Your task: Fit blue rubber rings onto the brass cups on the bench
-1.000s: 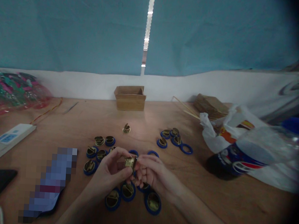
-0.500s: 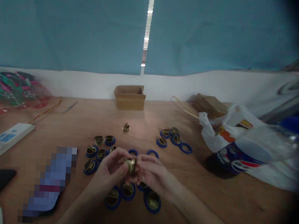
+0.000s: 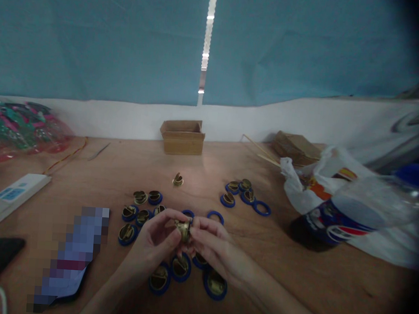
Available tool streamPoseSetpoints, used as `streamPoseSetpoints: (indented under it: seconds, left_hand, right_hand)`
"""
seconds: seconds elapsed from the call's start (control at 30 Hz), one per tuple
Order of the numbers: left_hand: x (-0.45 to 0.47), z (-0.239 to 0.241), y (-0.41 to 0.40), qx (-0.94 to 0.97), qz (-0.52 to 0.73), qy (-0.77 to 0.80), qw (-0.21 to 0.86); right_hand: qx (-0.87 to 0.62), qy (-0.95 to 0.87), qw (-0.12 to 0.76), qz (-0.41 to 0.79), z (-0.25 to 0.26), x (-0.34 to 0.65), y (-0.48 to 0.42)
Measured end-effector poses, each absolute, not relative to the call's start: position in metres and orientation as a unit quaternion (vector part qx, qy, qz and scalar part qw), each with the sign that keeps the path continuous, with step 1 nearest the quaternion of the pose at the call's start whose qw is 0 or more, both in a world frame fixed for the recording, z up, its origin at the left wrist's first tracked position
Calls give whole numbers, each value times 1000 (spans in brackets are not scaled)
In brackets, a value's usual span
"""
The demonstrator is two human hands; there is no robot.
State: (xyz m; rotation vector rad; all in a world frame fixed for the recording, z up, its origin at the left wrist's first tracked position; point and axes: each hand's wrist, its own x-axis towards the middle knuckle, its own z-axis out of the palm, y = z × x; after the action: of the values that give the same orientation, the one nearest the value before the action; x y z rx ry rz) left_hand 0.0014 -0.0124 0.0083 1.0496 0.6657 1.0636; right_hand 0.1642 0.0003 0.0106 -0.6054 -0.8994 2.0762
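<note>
Between my left hand [image 3: 157, 236] and my right hand [image 3: 218, 245] is a small gold-coloured metal piece [image 3: 183, 230], pinched by the fingers of both. Its lower part is covered by fingertips. Below the hands lie round gold pieces set in blue rings, such as one at the lower left [image 3: 159, 278] and a larger-looking one at the lower right [image 3: 216, 283]. More ringed gold pieces [image 3: 127, 234] cluster left of my left hand. Just beyond my right hand lies a bare blue ring [image 3: 215, 217]. Another blue ring [image 3: 187, 213] shows partly behind the fingers.
An open cardboard box [image 3: 184, 143] stands at the back. One gold piece [image 3: 178, 179] lies before it. Further right are ringed pieces [image 3: 227, 199], an empty blue ring [image 3: 262, 208], a cola bottle [image 3: 347, 222] and a plastic bag [image 3: 296, 186]. A phone [image 3: 70, 257] and power strip [image 3: 19, 192] lie left.
Both hands keep hold of the gold metal piece, which is turned slightly. The whole view has shifted a few pixels; the things on the table stay in place.
</note>
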Motion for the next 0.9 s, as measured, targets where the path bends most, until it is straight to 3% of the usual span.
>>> streamPoseSetpoints:
  seconds: [0.9]
  left_hand:
    - [2, 5, -9, 478, 484, 278, 678]
  right_hand:
    - [-213, -369, 378, 822, 7, 168, 2]
